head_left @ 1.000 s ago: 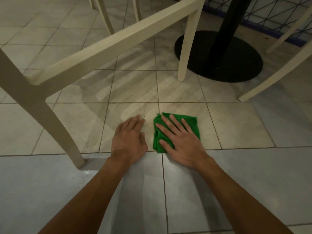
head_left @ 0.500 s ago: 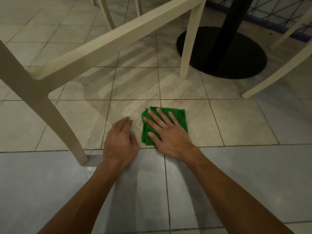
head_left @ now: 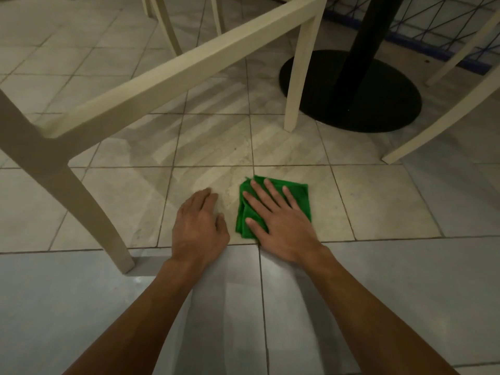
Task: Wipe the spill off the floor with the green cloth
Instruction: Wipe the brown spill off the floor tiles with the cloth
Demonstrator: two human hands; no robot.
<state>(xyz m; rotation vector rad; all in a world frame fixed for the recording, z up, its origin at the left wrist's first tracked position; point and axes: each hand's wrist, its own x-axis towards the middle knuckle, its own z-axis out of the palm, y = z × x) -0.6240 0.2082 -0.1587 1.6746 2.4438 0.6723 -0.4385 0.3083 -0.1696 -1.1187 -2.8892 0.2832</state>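
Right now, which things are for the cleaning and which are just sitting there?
For the job: green cloth, right hand pressing it, wet patch on the floor.
Just there: left hand resting beside the cloth, cream chair, black table base.

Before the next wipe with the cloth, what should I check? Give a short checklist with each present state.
1. Right hand flat on the green cloth: ok.
2. Cloth folded, lying flat on the floor: ok.
3. Left hand off the cloth, on the floor beside it: ok.
4. Floor ahead dry: not ok, wet streaks show.
5. Chair leg apart from the cloth: ok.
6. Cloth dry enough: cannot tell.
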